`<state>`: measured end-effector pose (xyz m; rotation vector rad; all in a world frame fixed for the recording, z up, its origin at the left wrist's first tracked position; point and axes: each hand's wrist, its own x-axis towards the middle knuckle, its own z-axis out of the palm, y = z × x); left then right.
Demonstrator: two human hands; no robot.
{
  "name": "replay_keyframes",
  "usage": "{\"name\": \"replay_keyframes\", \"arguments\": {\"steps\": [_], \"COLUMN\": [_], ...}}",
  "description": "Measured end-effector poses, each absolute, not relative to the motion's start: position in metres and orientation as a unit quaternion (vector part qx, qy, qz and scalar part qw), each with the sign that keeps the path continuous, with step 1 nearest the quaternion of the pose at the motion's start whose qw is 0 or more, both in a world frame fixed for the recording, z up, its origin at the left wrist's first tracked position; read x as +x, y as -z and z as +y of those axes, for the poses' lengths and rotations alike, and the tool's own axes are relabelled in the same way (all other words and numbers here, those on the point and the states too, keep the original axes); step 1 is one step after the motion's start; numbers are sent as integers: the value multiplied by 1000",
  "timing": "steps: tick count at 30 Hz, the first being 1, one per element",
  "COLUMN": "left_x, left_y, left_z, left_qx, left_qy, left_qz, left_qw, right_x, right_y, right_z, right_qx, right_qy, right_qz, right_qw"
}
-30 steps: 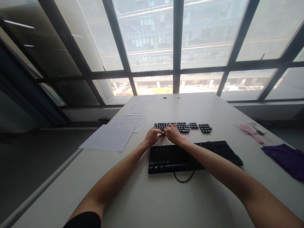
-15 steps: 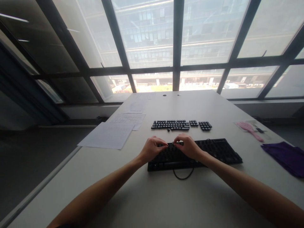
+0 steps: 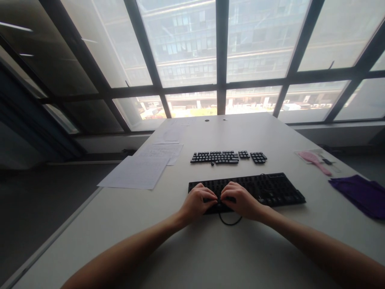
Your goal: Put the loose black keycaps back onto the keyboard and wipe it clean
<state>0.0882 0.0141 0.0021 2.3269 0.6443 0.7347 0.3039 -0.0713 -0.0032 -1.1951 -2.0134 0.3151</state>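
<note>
A black keyboard base [image 3: 279, 188] lies on the white table in front of me, most of its keycaps off. Over its near edge, left of centre, my left hand [image 3: 200, 200] is closed in a pinch. My right hand [image 3: 239, 200] is pinched too, its fingertips almost meeting the left ones. Something tiny and dark seems to sit between the fingertips, too small to make out. A black cable [image 3: 230, 223] loops out from the keyboard's near side. Beyond it, loose keycaps [image 3: 215, 157] stand in rows, with smaller groups of keycaps [image 3: 258, 157] to their right.
White paper sheets [image 3: 135, 172] lie along the table's left side. On the right are a pink hairbrush [image 3: 314, 158] and a folded purple cloth [image 3: 357, 194]. The table [image 3: 210, 257] reaches to large windows at the far end.
Both hands have moved down from the keyboard's upper rows to its near edge and drawn closer together. The view has shifted slightly.
</note>
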Motion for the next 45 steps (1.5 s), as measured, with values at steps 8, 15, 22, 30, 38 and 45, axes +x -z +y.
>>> {"name": "replay_keyframes", "arguments": {"steps": [8, 15, 22, 30, 38, 45], "left_x": [88, 85, 86, 86, 87, 88], "left_y": [0, -8, -13, -11, -8, -5], "left_z": [13, 8, 1, 1, 0, 2], "left_qx": [886, 921, 945, 947, 947, 946], "left_qy": [-289, -252, -239, -240, -241, -241], "left_qz": [234, 200, 171, 163, 159, 161], "left_qw": [277, 219, 141, 140, 139, 143], "right_x": [303, 303, 301, 297, 296, 296], "right_y": [7, 1, -1, -3, -5, -3], "right_z": [-71, -75, -78, -81, -80, -81], "right_qx": [-470, -472, -480, -488, -494, -498], "right_qy": [-104, -101, -83, -58, -61, -49], "right_qz": [-797, -803, -808, -814, -810, -814], "right_qw": [364, 349, 330, 310, 312, 295]}}
